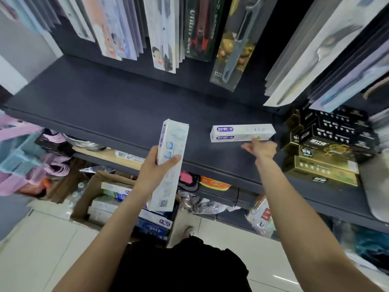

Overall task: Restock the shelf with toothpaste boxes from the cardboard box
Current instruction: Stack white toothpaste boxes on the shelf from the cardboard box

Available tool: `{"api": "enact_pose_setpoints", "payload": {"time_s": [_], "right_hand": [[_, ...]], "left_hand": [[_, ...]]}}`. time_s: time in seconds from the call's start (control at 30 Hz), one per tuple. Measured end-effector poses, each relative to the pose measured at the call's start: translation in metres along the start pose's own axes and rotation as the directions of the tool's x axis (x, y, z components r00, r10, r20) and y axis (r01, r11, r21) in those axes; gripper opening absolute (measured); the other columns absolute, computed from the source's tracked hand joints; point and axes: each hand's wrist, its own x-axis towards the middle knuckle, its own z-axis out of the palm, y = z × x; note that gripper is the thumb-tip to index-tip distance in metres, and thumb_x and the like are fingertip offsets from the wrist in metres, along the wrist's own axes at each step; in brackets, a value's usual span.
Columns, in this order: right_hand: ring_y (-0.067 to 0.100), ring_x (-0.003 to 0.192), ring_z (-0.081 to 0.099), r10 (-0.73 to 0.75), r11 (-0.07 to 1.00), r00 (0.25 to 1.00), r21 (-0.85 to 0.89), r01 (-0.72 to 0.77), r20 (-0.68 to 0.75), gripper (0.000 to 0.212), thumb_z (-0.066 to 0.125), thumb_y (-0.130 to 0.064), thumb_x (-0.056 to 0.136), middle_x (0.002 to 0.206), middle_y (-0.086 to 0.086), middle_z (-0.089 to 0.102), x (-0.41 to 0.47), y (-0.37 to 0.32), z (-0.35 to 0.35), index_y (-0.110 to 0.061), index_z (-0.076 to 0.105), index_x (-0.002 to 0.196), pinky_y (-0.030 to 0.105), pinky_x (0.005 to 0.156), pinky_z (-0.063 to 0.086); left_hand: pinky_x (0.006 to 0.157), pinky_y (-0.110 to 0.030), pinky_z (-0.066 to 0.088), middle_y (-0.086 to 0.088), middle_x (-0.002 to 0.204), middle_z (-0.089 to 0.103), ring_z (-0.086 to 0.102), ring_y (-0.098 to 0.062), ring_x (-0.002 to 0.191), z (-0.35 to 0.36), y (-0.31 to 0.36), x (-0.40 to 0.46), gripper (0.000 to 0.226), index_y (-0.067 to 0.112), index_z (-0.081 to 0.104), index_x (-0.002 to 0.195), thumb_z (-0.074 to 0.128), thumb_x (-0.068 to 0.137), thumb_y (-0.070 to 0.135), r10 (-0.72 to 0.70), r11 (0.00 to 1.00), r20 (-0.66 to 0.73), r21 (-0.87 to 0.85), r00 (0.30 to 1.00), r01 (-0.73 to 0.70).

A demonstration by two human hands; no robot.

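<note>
The left hand (154, 167) gripped one upright toothpaste box (170, 163) before the shelf (117, 114). The right hand (260, 147), fingers spread, touched a second toothpaste box (242, 133) lying on the shelf. The cardboard box (92, 192) sat on the floor below.

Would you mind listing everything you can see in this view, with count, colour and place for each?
Toothpaste box on shelf: one, white and purple, lying flat right of centre, at the right hand's fingertips.
Held toothpaste box: one, white, upright in the left hand.
Shelf: one, dark grey, across the middle.
Black and gold boxes: a stack, count unclear, right end of the shelf.
Hanging packets: many, mixed colours, above the shelf.
Cardboard box: one, brown, on the floor below left, holding more toothpaste boxes.
Baskets: several, pink and blue, far left.
Lower shelf goods: mixed, blurred.
Floor: pale tiles.
Left hand: gripping the upright box.
Right hand: fingers straight, at the flat box.
</note>
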Motion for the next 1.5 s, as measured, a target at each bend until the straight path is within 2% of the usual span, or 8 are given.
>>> {"api": "enact_pose_setpoints", "payload": {"time_s": [0.1,0.2,0.37,0.67,0.87,1.07,1.23,1.5], "right_hand": [[0.029,0.074,0.067,-0.315,0.857,0.949,-0.426,0.289,0.01,0.043,0.061,-0.013,0.088,0.108,0.013,0.064,0.009,0.003,-0.011,-0.009,0.036,0.122,0.037,0.065,0.057],[0.033,0.109,0.054,-0.657,0.246,0.629,-0.67,0.7,0.415,0.049,0.061,-0.016,0.085,0.125,0.012,0.051,0.02,0.0,-0.022,-0.019,0.043,0.13,0.043,0.08,0.05],[0.032,0.121,0.051,-0.378,-0.194,0.436,-0.531,0.825,0.816,0.057,0.061,-0.021,0.089,0.152,0.001,0.028,0.053,-0.016,-0.006,-0.028,0.038,0.141,0.046,0.087,0.051],[0.041,0.102,0.055,-0.635,0.318,0.685,-0.687,0.654,0.358,0.048,0.048,-0.009,0.094,0.14,0.016,0.032,0.083,-0.009,0.021,-0.016,0.038,0.141,0.044,0.084,0.047],[0.035,0.12,0.049,-0.556,0.47,0.713,-0.545,0.694,0.427,0.056,0.052,-0.014,0.093,0.153,0.012,0.016,0.064,-0.015,0.023,-0.009,0.03,0.145,0.037,0.097,0.042],[-0.015,0.094,0.056,-0.416,0.855,0.73,-0.039,0.517,0.542,0.031,0.058,-0.02,0.092,0.13,0.002,0.053,-0.043,0.022,-0.012,-0.022,0.056,0.123,0.003,0.082,0.041],[-0.002,0.117,0.042,-0.297,0.763,0.599,-0.192,0.617,0.744,0.067,0.067,-0.039,0.083,0.137,-0.008,0.043,-0.095,0.034,-0.02,-0.023,0.036,0.141,0.018,0.095,0.037],[0.01,0.091,0.063,-0.069,0.96,0.769,-0.167,0.224,0.635,0.044,0.072,-0.007,0.074,0.113,0.005,0.063,-0.051,0.014,-0.047,-0.015,0.05,0.111,0.022,0.074,0.052]], "left_hand": [[0.061,-0.019,0.049,0.017,0.093,0.067,0.066,0.0,0.081,0.014,0.003,0.001,0.022,0.031,0.054,0.098,0.069,0.082,0.035,0.002,1.0,-0.025,0.005,1.0,-0.002],[0.064,-0.024,0.049,0.013,0.098,0.066,0.065,-0.007,0.087,0.022,0.006,0.001,0.022,0.032,0.053,0.096,0.069,0.082,0.036,0.004,1.0,-0.036,0.027,0.999,-0.004],[0.061,-0.024,0.047,0.007,0.103,0.065,0.065,-0.013,0.09,0.03,0.008,0.0,0.028,0.027,0.053,0.104,0.068,0.082,0.037,0.02,0.998,-0.071,0.058,0.997,-0.016],[0.064,-0.026,0.051,0.01,0.098,0.067,0.066,-0.014,0.086,0.047,0.008,0.006,0.027,0.033,0.054,0.099,0.071,0.079,0.04,0.022,0.999,-0.119,0.051,0.993,-0.016],[0.061,-0.021,0.048,0.016,0.09,0.066,0.065,-0.005,0.079,0.057,0.019,0.016,0.023,0.038,0.052,0.093,0.069,0.078,0.045,0.017,0.992,-0.057,0.13,0.998,-0.009],[0.074,-0.032,0.053,0.004,0.102,0.071,0.068,-0.015,0.09,0.078,0.018,0.033,0.018,0.03,0.056,0.103,0.058,0.088,0.04,-0.147,0.986,0.052,-0.068,0.988,0.151],[0.081,-0.035,0.052,-0.005,0.109,0.067,0.066,-0.016,0.089,0.105,0.025,0.034,0.026,0.02,0.053,0.118,0.047,0.094,0.027,-0.174,0.935,0.188,-0.275,0.967,0.222],[0.089,-0.015,0.046,0.006,0.129,0.054,0.057,-0.005,0.11,0.137,0.033,0.022,0.033,0.019,0.055,0.128,0.037,0.101,0.018,0.035,0.998,0.351,-0.068,0.936,-0.011]]}}
